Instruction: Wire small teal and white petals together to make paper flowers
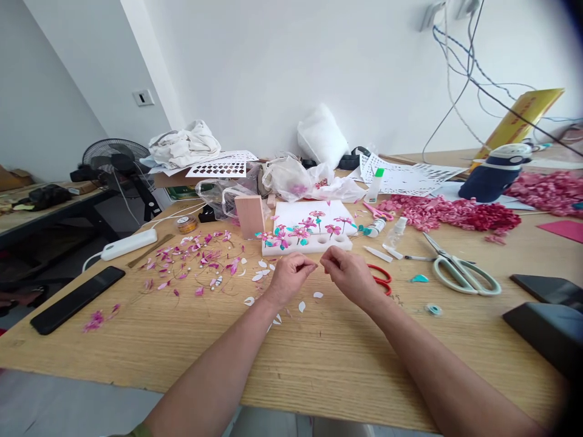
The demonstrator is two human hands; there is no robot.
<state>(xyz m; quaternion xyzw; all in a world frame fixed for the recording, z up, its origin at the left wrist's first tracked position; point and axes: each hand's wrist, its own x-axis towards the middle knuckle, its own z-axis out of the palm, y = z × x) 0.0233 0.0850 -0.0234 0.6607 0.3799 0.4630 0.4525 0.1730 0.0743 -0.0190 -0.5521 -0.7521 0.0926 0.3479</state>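
My left hand [289,276] and my right hand [350,274] meet above the wooden table [319,358], both with fingers pinched, fingertips almost touching. What they pinch is too small to make out. Just beyond them stands a white foam block [306,244] with holes, holding several pink and teal paper flowers [298,232]. White petal pieces [301,306] lie on the table under my hands. Red-handled scissors [381,278] lie partly hidden behind my right hand.
Loose pink petals [195,258] are scattered to the left, beside a black phone [77,298] and a white power strip [129,244]. Large grey scissors [460,270], glue bottles [374,184] and a pile of pink rolled flowers [450,212] lie to the right. A fan [116,161] stands far left.
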